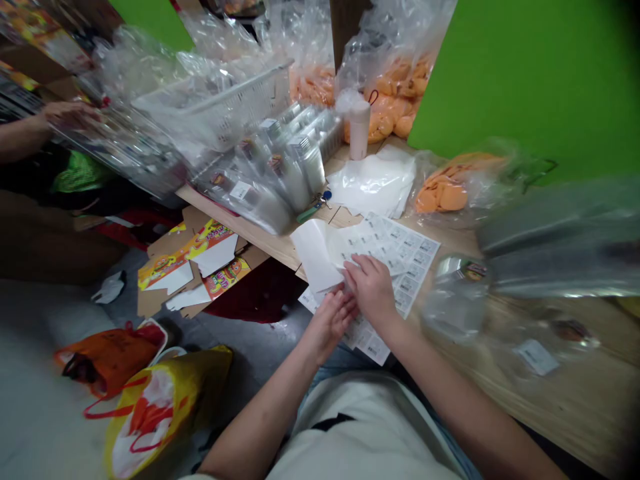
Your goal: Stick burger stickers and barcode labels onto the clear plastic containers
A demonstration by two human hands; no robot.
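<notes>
Work in hand: the left hand (330, 327) and the right hand (369, 290) are working together at a sheet of printed white labels (405, 267), with a white paper sheet (314, 253) standing up from its left side.

Left fingers: they are curling in toward the lower edge of the white paper sheet, not clenching into a fist; I cannot tell whether they are pinching it.

Right fingers: they are bending over the label sheet beside the white paper sheet, neither spread flat nor clenched; I cannot tell whether they are gripping an edge.

Label sheet's place: it is lying across the near corner of the wooden bench (240, 230), its lower end reaching past the bench's edge toward the person's lap.

Far edge of the bench: a bag of orange pieces (440, 197) is slumping beside loose white plastic film (373, 183), and keys with a blue fob (324, 197) are lying near a clear bag of small white bottles (280, 173).

Left of the bench: a co-worker's hand (67, 115) is resting on clear plastic packaging (120, 147).

Floor: printed cardboard (195, 257) is lying near a yellow bag (150, 413).
</notes>
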